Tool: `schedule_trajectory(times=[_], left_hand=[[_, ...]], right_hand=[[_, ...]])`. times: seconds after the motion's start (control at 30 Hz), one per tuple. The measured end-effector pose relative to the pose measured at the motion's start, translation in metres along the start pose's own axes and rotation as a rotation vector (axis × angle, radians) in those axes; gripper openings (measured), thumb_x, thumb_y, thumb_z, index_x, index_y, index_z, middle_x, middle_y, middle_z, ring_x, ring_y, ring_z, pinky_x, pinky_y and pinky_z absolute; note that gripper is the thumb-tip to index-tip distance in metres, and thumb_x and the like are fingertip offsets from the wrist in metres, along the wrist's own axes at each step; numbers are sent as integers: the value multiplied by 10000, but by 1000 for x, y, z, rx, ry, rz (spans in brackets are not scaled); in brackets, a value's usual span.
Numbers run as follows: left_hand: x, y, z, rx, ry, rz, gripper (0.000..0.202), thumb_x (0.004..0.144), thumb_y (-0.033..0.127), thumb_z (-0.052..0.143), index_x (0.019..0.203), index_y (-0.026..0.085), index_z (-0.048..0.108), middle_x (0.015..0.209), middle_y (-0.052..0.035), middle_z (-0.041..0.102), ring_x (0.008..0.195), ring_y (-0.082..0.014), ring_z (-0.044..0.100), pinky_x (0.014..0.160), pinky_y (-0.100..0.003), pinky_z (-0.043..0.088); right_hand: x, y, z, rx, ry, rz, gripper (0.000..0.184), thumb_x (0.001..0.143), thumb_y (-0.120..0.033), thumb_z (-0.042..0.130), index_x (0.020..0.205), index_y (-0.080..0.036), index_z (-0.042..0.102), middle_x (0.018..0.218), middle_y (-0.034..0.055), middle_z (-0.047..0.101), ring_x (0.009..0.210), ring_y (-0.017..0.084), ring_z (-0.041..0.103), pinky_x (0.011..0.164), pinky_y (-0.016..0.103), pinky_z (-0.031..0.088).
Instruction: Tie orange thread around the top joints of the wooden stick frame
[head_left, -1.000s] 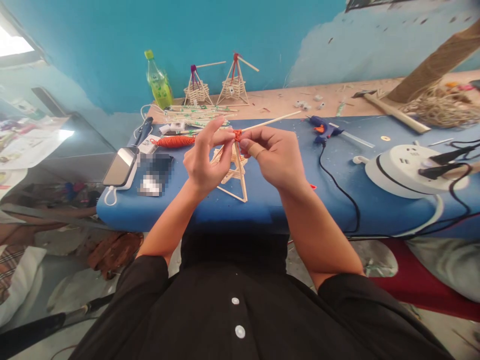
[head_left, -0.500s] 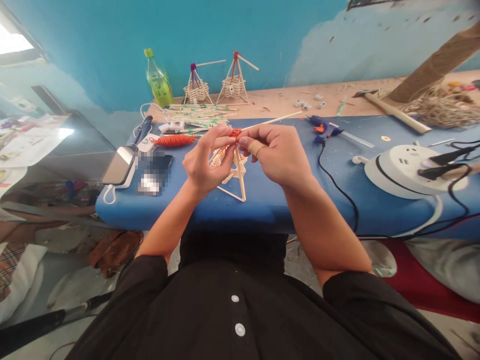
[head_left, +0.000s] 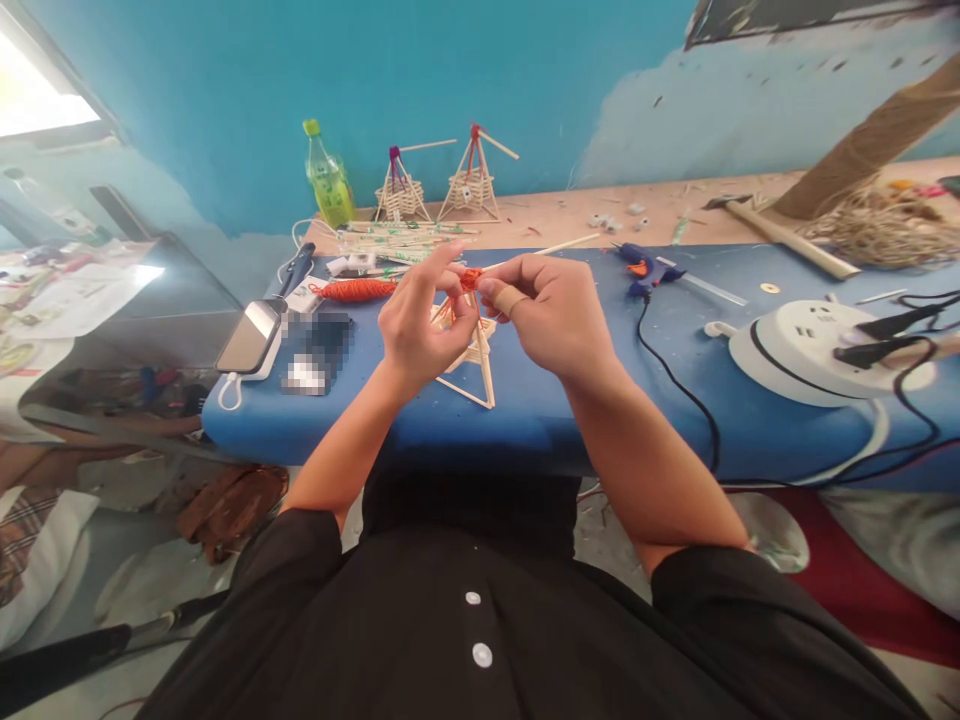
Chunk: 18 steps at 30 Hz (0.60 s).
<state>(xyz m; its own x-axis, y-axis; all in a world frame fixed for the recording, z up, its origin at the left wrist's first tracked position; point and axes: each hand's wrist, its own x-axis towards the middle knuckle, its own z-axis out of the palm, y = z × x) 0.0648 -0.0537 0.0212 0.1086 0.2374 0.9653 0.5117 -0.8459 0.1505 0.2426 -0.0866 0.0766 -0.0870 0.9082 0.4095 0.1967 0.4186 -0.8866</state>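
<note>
Several printed sheets [head_left: 97, 285] at far left, on a side surface. Next, on the blue tabletop [head_left: 525, 430], a smartphone [head_left: 249, 335] atop a white block, with a white cable [head_left: 231, 393] looped below; just beside, a dark flat object [head_left: 319, 350], obscured by pixelation. Behind these, against the painted wall, an upright green-capped bottle [head_left: 328, 185]. Nearer, a spindle-shaped hank of orange cord [head_left: 356, 290], one end close to the left hand. Beyond the hank, loose wooden sticks [head_left: 405, 232] in a heap and a finished-looking stick model with purple binding [head_left: 401, 190].

Left hand [head_left: 427, 320] half open, fingers bent and thumb apart, fingertips at the orange cord binding [head_left: 471, 279]; firmness of hold impossible to tell. Below the binding, between both hands, a pyramidal stick frame [head_left: 484, 370] standing on the tabletop; behind, a stick model with red binding [head_left: 471, 185]. Right hand [head_left: 559, 310] with thumb and forefinger pinched together on the same binding; above the knuckles, a long slanting stick [head_left: 566, 244].

Farther right, a blue glue gun [head_left: 649, 270] with clear glue stick [head_left: 716, 290], a small pale ring [head_left: 769, 288], a wooden-handled hammer [head_left: 795, 240], a round white power strip [head_left: 787, 350] with black plugs [head_left: 885, 330] inserted, and tangled twine [head_left: 892, 230].
</note>
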Motion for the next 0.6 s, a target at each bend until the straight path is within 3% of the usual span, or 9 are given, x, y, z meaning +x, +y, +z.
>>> schedule_trajectory(times=[0.13, 0.27, 0.43, 0.6], left_hand=[[4, 3, -4, 39, -2, -3, 735, 1031, 101, 601, 1718, 311, 449, 995, 14, 800, 987, -171, 771, 1047, -366, 655], [7, 4, -7, 100, 47, 29, 693, 1006, 59, 587, 1658, 294, 572, 964, 1, 798, 885, -157, 724, 959, -321, 655], [5, 6, -13, 182, 63, 57, 542, 954, 51, 614, 1425, 277, 758, 973, -3, 813, 879, -157, 746, 884, -315, 660], [1, 10, -15, 168, 83, 5, 529, 934, 66, 643, 1414, 263, 747, 904, 9, 777, 852, -167, 732, 918, -352, 656]], right_hand=[[-3, 7, 2, -178, 128, -144, 159, 975, -290, 665, 916, -185, 768, 827, 32, 743, 786, 169, 667, 807, 358, 513], [-4, 16, 3, -305, 189, -271, 196, 991, -324, 619, 897, -202, 739, 874, 53, 766, 822, 194, 681, 837, 374, 510], [-6, 22, 2, -371, 211, -295, 176, 1000, -302, 613, 887, -213, 714, 881, 63, 769, 808, 194, 656, 801, 360, 508], [-12, 18, 3, -351, 219, -326, 177, 1035, -311, 589, 963, -212, 717, 972, 76, 774, 875, 192, 680, 733, 325, 524]])
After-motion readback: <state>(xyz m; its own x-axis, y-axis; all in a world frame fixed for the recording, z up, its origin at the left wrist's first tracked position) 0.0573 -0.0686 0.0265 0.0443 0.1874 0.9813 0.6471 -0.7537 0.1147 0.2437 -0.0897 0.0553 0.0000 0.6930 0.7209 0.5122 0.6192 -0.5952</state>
